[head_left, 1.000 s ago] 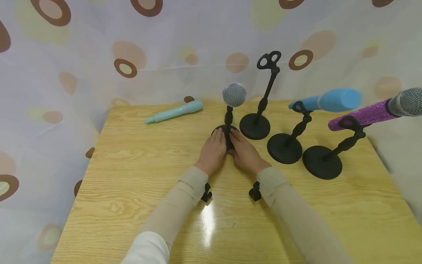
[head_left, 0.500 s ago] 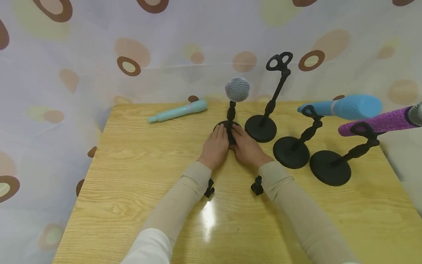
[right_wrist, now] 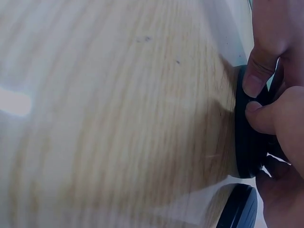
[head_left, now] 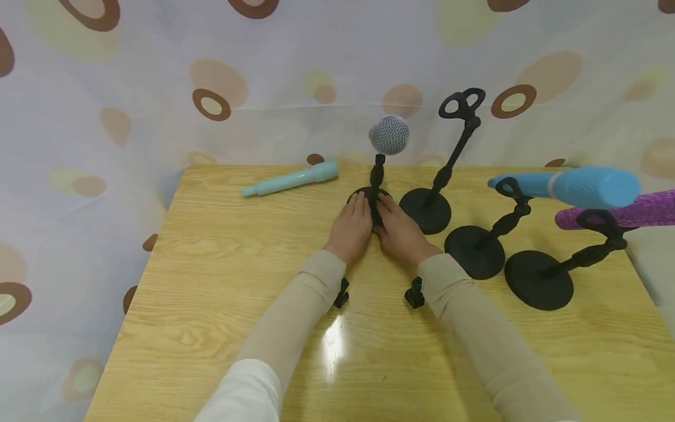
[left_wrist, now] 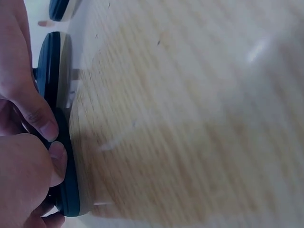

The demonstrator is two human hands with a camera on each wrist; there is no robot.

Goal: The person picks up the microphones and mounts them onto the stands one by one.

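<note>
In the head view my left hand (head_left: 352, 227) and right hand (head_left: 402, 230) hold the round black base of a small microphone stand (head_left: 377, 174) from both sides. A microphone with a silver mesh head (head_left: 389, 135) tops this stand; its body is hidden behind the head. In the left wrist view the left thumb (left_wrist: 58, 161) lies on the near rim of the base (left_wrist: 71, 194), with fingers round its side. The right wrist view shows the right thumb (right_wrist: 259, 116) against the same rim, beside the left thumb (right_wrist: 255, 81).
Just right stands a taller stand (head_left: 456, 153) with a bare clip. Beyond it, two stands hold a blue microphone (head_left: 596, 184) and a purple microphone (head_left: 651, 210). A teal microphone (head_left: 290, 179) lies at the back left of the wooden table (head_left: 221, 281), before a patterned cloth (head_left: 274, 53).
Both hands and the stand with the silver-headed microphone have slid back toward the cloth, now about level with the taller stand. The head view has turned, shifting the other things rightward in the picture.
</note>
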